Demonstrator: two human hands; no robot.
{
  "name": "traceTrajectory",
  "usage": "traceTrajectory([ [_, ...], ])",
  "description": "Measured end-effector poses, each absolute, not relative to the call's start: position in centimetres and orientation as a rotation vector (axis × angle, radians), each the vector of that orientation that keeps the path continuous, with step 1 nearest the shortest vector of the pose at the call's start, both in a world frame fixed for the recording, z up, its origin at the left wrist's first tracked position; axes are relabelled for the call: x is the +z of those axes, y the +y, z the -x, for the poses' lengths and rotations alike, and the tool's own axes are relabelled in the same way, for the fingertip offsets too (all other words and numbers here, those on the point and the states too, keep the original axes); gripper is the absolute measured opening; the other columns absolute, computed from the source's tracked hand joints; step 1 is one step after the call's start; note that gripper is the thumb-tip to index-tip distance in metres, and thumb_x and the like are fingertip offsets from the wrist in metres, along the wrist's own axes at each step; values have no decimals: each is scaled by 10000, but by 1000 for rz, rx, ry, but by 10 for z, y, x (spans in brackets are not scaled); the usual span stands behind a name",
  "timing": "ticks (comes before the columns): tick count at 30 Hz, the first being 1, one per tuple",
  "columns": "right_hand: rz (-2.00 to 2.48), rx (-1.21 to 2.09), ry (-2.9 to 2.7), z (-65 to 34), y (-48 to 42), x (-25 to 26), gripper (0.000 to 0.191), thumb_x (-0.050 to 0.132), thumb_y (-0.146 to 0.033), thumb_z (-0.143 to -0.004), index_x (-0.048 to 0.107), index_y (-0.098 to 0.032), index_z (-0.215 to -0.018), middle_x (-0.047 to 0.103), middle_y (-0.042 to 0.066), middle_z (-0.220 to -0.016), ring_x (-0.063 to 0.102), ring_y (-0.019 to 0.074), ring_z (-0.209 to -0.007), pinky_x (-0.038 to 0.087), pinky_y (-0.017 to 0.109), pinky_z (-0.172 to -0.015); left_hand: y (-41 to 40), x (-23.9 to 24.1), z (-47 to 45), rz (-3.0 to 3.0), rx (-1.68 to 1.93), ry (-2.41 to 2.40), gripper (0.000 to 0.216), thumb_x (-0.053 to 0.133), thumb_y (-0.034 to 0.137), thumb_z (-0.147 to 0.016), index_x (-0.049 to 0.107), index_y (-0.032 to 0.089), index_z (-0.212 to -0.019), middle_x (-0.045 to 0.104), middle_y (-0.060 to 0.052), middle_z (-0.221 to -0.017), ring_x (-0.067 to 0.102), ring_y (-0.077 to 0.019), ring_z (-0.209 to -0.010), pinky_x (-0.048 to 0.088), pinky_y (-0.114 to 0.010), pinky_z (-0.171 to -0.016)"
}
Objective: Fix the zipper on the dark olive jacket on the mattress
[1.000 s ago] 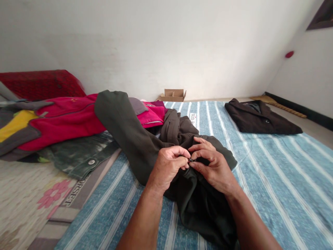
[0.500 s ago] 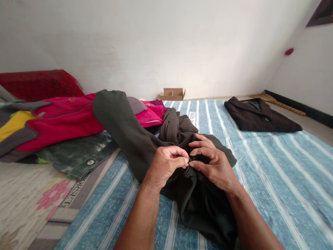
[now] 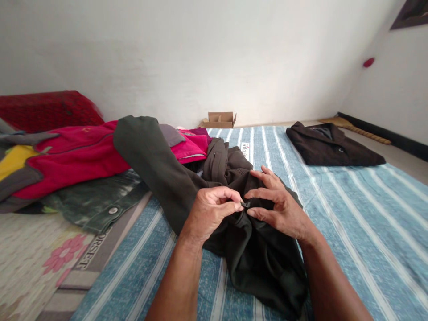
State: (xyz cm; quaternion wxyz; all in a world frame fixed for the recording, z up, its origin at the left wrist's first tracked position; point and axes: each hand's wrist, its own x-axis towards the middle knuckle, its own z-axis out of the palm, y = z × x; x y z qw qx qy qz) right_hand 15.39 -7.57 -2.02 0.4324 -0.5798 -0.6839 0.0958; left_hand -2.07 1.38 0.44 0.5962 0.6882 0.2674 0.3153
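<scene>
A dark green jacket (image 3: 158, 162) lies bunched on the striped bed cover, one long sleeve-like part stretched to the upper left and another crumpled part toward me. My left hand (image 3: 214, 209) is closed, thumb and forefinger pinching the edge of the jacket beside a small dark piece that looks like a zipper (image 3: 245, 204). Just to its right is my right hand (image 3: 277, 203), its thumb and fingers apart around the zipper end, with nothing visibly gripped. The lower end of the zipper is lost in dark folds.
A magenta jacket (image 3: 80, 162) and dark green denim (image 3: 96, 207) are piled on the left. A folded dark brown garment (image 3: 334, 145) lies at the far right on the blue striped cover (image 3: 354, 214). A small cardboard box (image 3: 220, 119) stands by the wall.
My right thumb and forefinger have parted and drawn slightly right, exposing the small dark piece. My left hand keeps its pinch. The view has shifted slightly.
</scene>
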Motion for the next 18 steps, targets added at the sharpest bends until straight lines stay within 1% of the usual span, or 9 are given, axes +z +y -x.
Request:
traceTrajectory([
  [3,1461,186,-1715,-153,-75,-22,244,665,-373,-775,697,-286,-1000,406,19,-1421,178,298,-1388,195,537,-1108,15,4,21,-1621,753,586,19,675,156,-664,665,141,-671,640,-27,-707,595,-146,-650,483,-243,-628],
  [6,1478,151,-1728,-150,-74,-23,229,647,-347,-791,696,-296,-1009,402,19,-1424,170,307,-1389,196,558,-1096,16,4,21,-1639,784,565,9,664,148,-664,660,143,-657,640,-29,-711,590,-147,-661,476,-242,-637],
  [11,1466,147,-1749,-147,-71,-23,108,635,-300,-799,705,-283,-880,466,26,-1373,182,311,-1385,206,574,-1080,18,1,20,-1630,776,590,16,665,152,-643,665,142,-655,644,-30,-701,588,-144,-653,472,-233,-623],
  [14,1434,176,-1757,-147,-69,-24,79,629,-299,-809,690,-274,-853,509,39,-1321,208,303,-1379,208,574,-1077,19,-3,18,-1566,767,622,42,672,158,-626,669,141,-664,651,-28,-698,602,-145,-636,485,-244,-629],
  [18,1364,217,-1719,-147,-68,-26,102,623,-332,-820,670,-249,-855,538,58,-1280,240,292,-1367,208,556,-1084,19,-6,16,-1461,775,639,59,673,142,-618,668,139,-677,657,-21,-695,614,-138,-621,489,-243,-637],
])
